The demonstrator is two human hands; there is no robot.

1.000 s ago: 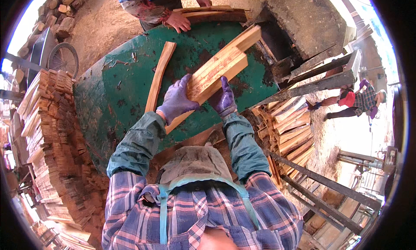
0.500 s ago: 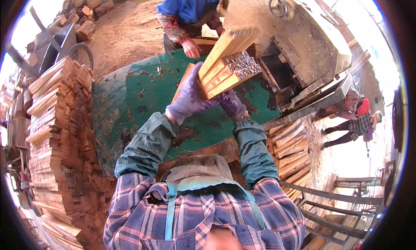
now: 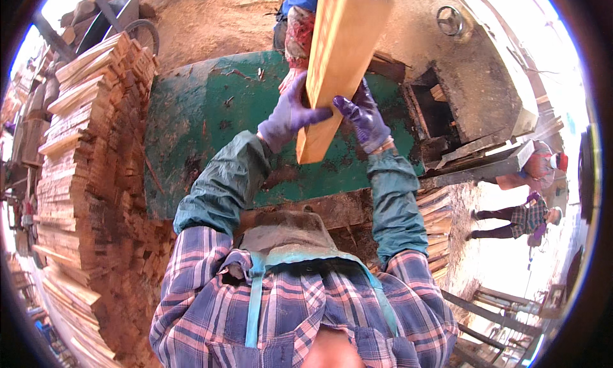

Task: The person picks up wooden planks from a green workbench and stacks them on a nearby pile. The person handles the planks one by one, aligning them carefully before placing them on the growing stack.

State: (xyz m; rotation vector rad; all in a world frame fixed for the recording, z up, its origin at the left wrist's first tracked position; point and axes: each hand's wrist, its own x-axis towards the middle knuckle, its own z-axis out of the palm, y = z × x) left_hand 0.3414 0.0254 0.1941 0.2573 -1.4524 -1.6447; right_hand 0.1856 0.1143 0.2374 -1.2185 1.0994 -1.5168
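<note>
My left hand [image 3: 287,118], in a purple glove, grips the left side of a thick bundle of pale wooden boards [image 3: 338,61], its thumb across the near face. On the other side my right hand [image 3: 367,120], gloved the same way, holds the boards with its thumb on the front. The bundle stands tilted above a green tabletop [image 3: 191,125], its upper end leaning away from me and blurred by motion. Just behind my left hand shows a co-worker's bare hand [image 3: 292,79] below a red patterned sleeve. The boards hide most of that person.
A tall stack of boards [image 3: 70,176] stands left of the table. At the far right is a dusty machine [image 3: 485,74] with a handwheel [image 3: 450,21] and a dark opening [image 3: 440,109]. More wood [image 3: 436,224] lies by my right elbow. Two people [image 3: 527,218] are farther right.
The loosely fanned wooden strips now sit as one even block, turned more upright and facing me. My hands have shifted up onto its two sides. The co-worker's arm has come closer behind it.
</note>
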